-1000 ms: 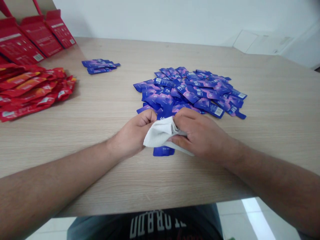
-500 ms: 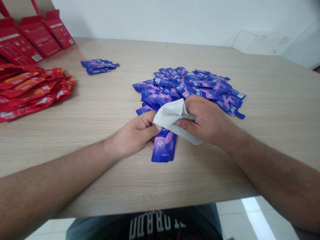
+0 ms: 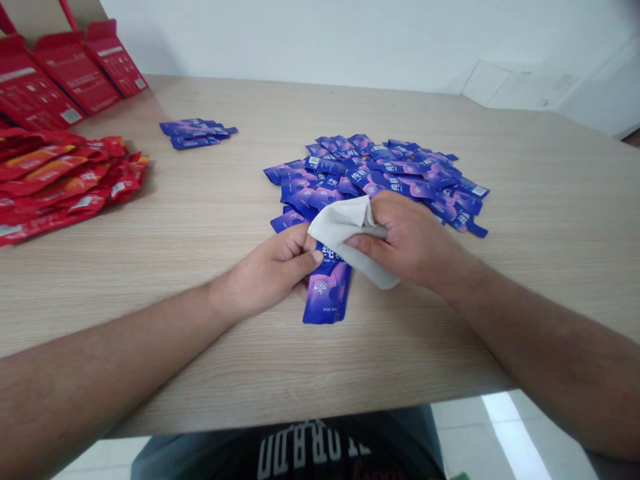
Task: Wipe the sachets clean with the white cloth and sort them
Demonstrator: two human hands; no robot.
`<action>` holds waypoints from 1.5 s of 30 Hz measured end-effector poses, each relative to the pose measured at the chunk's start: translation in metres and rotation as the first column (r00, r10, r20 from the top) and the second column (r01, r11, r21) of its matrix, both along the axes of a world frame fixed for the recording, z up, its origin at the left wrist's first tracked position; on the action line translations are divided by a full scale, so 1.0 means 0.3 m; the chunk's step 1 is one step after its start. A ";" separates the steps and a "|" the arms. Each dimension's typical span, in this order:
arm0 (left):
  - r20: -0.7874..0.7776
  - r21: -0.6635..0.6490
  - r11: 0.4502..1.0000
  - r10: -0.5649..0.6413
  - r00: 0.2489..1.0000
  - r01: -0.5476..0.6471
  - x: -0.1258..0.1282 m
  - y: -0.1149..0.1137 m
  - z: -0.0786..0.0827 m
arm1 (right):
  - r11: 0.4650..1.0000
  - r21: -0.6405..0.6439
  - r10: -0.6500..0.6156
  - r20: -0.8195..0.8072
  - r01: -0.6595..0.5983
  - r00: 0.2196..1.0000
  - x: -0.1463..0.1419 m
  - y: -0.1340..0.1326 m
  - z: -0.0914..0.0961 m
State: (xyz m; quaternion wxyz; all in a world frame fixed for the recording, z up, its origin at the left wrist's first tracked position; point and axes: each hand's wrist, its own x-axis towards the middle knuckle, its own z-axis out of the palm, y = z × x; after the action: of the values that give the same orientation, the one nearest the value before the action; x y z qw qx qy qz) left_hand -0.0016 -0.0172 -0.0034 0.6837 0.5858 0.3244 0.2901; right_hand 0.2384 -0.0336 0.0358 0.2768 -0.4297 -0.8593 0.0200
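Observation:
My left hand [image 3: 273, 270] pinches the top end of a blue-purple sachet [image 3: 327, 293] that hangs down toward the wooden table [image 3: 200, 227]. My right hand [image 3: 407, 240] is closed on a crumpled white cloth [image 3: 345, 230] pressed against the sachet's upper part. Just behind both hands lies a loose heap of the same blue sachets [image 3: 375, 177].
A small stack of blue sachets [image 3: 196, 132] lies at the far left of the table. Red sachets [image 3: 65, 183] are piled at the left edge, with open red cartons [image 3: 75, 70] behind them. The table's near edge runs just below my forearms.
My right hand has carried the cloth up along the sachet, away from me, uncovering its lower part. My left hand keeps its pinch on the sachet's top end.

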 end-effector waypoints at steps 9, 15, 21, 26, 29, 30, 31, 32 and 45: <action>-0.009 -0.018 1.000 -0.013 1.000 0.013 0.006 -0.017 0.003 | 0.998 0.004 -0.055 -0.026 0.055 0.998 0.000 -0.002 0.005; 0.094 -0.115 0.979 0.177 0.980 -0.166 0.019 -0.014 0.018 | 0.974 -0.138 0.197 0.118 -0.180 0.973 -0.073 -0.086 -0.010; 0.101 -0.044 0.994 0.108 0.989 -0.104 0.010 -0.003 0.012 | 0.974 -0.120 0.211 0.142 -0.194 0.967 -0.043 -0.067 0.010; 0.050 -0.024 1.000 -0.009 0.999 0.010 0.004 -0.006 0.003 | 1.000 0.020 0.002 -0.023 -0.002 1.000 0.005 -0.005 0.007; 0.069 -0.003 0.999 0.050 0.996 -0.050 0.004 -0.003 0.000 | 0.993 -0.043 0.110 0.058 -0.108 0.992 -0.034 -0.046 -0.001; 0.079 -0.006 0.997 0.083 0.993 -0.083 0.003 -0.001 0.000 | 0.983 -0.081 0.172 0.107 -0.164 0.979 -0.051 -0.065 -0.004; 0.093 -0.016 0.993 0.114 0.989 -0.113 0.003 0.001 0.000 | 0.969 -0.119 0.234 0.155 -0.217 0.960 -0.066 -0.081 -0.006; 0.106 -0.032 0.990 0.137 0.985 -0.134 0.003 0.004 0.001 | 0.958 -0.145 0.272 0.185 -0.247 0.944 -0.075 -0.090 -0.007; 0.240 -0.248 0.960 0.190 0.952 -0.129 0.012 -0.015 0.055 | 0.962 -0.239 -0.222 -0.399 0.133 0.890 0.072 0.064 0.003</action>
State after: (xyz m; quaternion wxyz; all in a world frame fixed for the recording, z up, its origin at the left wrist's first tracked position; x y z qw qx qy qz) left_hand 0.0019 -0.0218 0.0132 0.7576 0.4314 0.3090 0.3801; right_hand 0.2599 -0.0143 0.0368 0.4109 -0.5184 -0.7291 0.1755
